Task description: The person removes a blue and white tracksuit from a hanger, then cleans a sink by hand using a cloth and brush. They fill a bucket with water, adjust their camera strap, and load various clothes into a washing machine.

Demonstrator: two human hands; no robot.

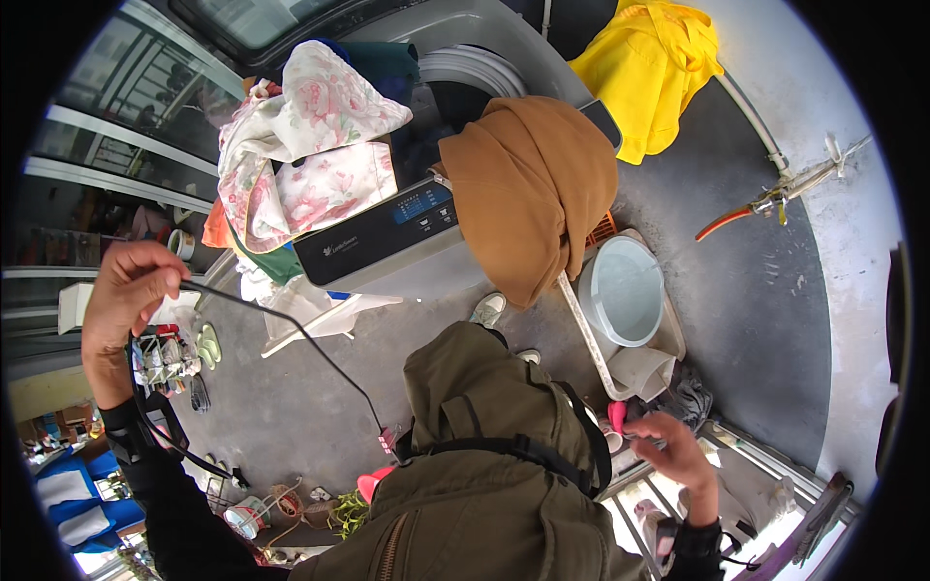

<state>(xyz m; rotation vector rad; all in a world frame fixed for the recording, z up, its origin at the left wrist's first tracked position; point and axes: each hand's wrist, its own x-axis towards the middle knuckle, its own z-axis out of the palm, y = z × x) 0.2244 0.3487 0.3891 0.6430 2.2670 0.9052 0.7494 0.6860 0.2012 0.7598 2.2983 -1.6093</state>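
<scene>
Raised at the left, my left hand (136, 305) pinches a thin black cord (295, 324). One length of it slants down to the right, with a small pink-and-white piece (387, 440) at its end by my olive-green jacket (484, 465). Another length drops beside my left wrist. My right hand (678, 455) is at the lower right, fingers loosely bent and apart, nothing visible in them. Ahead stands a top-loading washing machine (387, 237) with its lid up. A floral cloth (325, 107) and a brown garment (533, 184) drape over its front edge.
A yellow garment (649, 73) hangs by the machine's right rear corner. To the right, a pale basin (622, 290) sits near a wall tap (775, 201) with an orange hose. Slippers (208, 346) and a shoe rack (165, 358) stand left; a potted plant (349, 513) is low at centre.
</scene>
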